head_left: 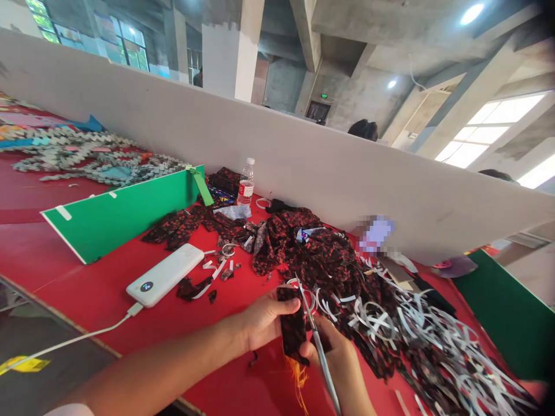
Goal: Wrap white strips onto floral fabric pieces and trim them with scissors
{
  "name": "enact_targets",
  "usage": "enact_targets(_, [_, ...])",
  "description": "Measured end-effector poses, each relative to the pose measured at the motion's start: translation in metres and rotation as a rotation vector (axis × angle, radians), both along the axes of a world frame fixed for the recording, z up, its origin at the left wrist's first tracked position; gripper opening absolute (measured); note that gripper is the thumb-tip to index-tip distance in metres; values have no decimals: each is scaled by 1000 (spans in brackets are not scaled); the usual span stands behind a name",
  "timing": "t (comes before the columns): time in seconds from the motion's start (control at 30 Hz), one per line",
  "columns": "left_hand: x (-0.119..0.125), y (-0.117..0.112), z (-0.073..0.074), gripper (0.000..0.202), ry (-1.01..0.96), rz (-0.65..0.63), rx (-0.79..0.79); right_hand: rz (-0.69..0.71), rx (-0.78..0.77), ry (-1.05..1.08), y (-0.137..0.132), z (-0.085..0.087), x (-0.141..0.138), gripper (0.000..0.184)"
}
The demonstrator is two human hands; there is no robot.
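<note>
Pinched between the thumb and fingers of my left hand [266, 318] is a narrow strip of black fabric with a dark red pattern [292, 329]. Loose orange threads [298, 372] hang from its lower end. My right hand [340, 361] is closed around a slim, pointed metal tool [318, 346], whose tip points away from me beside the strip. Whether it is scissors or tweezers I cannot tell. The right thumb touches the strip's lower edge. Just beyond both hands lies a heap of the same patterned fabric [321, 254].
White strips and loops [416, 323] cover the right side of the red table [234, 364]. A white power bank [167, 274] with a cable lies left. A water bottle [245, 184] stands near the grey partition [281, 150]. Green dividers [130, 214] bound both sides; a blurred phone-like object leans right.
</note>
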State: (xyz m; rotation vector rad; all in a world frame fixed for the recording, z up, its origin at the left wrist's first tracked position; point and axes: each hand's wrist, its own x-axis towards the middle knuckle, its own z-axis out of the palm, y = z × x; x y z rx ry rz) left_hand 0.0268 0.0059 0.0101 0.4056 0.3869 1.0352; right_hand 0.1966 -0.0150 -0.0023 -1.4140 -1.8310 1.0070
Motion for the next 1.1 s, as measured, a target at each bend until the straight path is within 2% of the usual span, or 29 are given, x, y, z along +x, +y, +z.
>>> enact_targets(0.13, [0,0,1,23,49,26,-16,-5,25,27,0,0,1,73])
enact_targets(0.3, [-1,3,-2,23,153,111,-28,-128,141,-5,7,9,10,49])
enact_targets(0.43, [-3,2,2,30,207,113,10,-198,171,-91,18,16,18,37])
enact_targets(0.7, [-7,2,7,28,310,88,76,-257,172,-81,31,9,25,36])
enact_targets(0.77, [-8,2,5,25,336,93,98,-228,177,-16,30,10,25,34])
enact_targets(0.93, [-10,3,1,21,444,159,255,-18,181,150,25,14,26,38])
enact_targets(1.1, [-13,3,2,21,526,195,314,30,150,169,23,13,24,42])
